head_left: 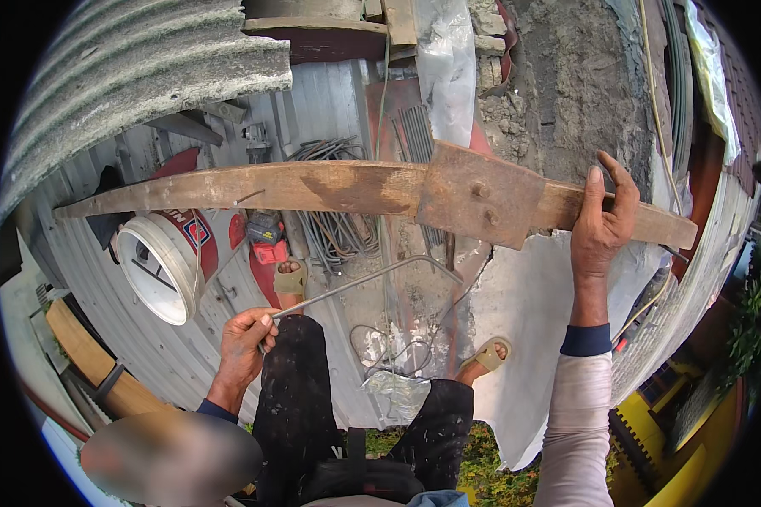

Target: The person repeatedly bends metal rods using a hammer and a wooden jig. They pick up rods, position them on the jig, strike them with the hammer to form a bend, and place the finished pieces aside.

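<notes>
A long wooden plank [347, 188] stretches across the view in front of me. On it lies a rusty brown square plate [482, 194] with two short metal pegs [479, 190] standing up. My right hand [604, 224] is on the plank's right end, thumb across the wood and index finger bent past the far edge; its other fingers are hidden. Above my left knee, my left hand [249, 342] is closed around the near end of a thin metal rod [355, 279]. The rod rises to the right and bends sharply down below the plate.
A white bucket [152, 266] lies tipped beside a red and black power tool [266, 237]. Coiled and straight rods [334, 224] lie behind the plank on corrugated metal sheeting [84, 228]. Rough cement [566, 76] is at the far right, and a grey roof sheet [161, 68] overhangs far left.
</notes>
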Demonstrator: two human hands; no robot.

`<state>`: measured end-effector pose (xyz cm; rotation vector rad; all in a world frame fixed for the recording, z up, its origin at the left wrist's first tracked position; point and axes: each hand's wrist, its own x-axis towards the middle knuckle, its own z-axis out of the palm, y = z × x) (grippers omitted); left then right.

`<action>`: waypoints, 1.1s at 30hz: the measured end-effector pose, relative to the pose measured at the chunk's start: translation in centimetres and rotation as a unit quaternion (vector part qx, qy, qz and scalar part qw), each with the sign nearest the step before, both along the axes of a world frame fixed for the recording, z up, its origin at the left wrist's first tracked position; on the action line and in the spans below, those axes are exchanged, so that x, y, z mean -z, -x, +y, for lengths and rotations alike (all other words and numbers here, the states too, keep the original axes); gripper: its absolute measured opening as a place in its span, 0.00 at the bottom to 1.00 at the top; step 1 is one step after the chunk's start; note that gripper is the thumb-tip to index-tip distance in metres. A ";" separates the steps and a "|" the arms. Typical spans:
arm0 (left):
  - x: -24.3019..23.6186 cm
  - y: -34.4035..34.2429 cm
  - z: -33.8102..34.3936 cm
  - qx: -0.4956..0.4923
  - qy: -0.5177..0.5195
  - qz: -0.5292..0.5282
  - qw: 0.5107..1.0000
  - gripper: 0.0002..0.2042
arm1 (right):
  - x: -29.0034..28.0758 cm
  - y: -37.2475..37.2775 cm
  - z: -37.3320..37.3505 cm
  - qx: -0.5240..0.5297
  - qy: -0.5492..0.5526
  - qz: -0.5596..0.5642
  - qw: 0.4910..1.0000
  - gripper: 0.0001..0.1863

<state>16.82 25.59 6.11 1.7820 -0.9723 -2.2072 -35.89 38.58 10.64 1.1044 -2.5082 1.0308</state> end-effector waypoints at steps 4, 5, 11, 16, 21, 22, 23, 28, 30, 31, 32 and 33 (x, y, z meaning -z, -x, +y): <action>-8.2 2.1 -2.1 0.064 0.031 0.047 0.996 0.09 | -7.0 -6.6 4.8 -0.010 -0.039 -0.237 0.971 0.19; -9.2 3.3 -2.8 0.078 0.050 0.066 0.994 0.09 | -8.6 -7.8 5.9 -0.015 -0.040 -0.426 0.904 0.20; -10.4 12.4 -9.9 0.198 0.234 0.145 0.941 0.10 | -9.4 -7.1 7.4 -0.135 0.170 -0.681 0.699 0.22; -9.0 18.4 -16.9 0.319 0.345 0.145 0.871 0.10 | -7.6 -4.5 5.5 -0.088 0.179 -0.588 0.784 0.14; -6.6 19.9 -21.0 0.442 0.345 0.060 0.826 0.10 | -3.0 -6.7 3.5 -0.048 0.116 -0.539 0.833 0.12; -5.9 19.9 -21.4 0.446 0.326 0.069 0.831 0.09 | -2.2 -7.1 3.3 -0.062 0.121 -0.530 0.837 0.12; -5.3 19.8 -21.7 0.447 0.311 0.074 0.835 0.09 | -1.5 -7.5 3.1 -0.059 0.095 -0.520 0.847 0.12; -4.1 19.3 -22.7 0.474 0.291 0.030 0.830 0.09 | -0.7 -9.1 2.2 -0.037 0.063 -0.486 0.871 0.10; -3.8 19.5 -22.9 0.503 0.302 0.023 0.810 0.09 | -1.0 -9.3 2.1 -0.008 0.017 -0.477 0.879 0.09; -3.7 19.6 -23.0 0.507 0.313 0.001 0.803 0.09 | -1.1 -9.3 2.1 -0.027 0.019 -0.465 0.885 0.08; -3.5 19.8 -23.1 0.515 0.324 -0.005 0.793 0.09 | -1.1 -9.2 2.0 -0.025 0.012 -0.454 0.891 0.08; -3.3 19.9 -23.1 0.523 0.339 0.000 0.782 0.08 | -1.0 -9.2 2.0 -0.005 -0.006 -0.448 0.894 0.07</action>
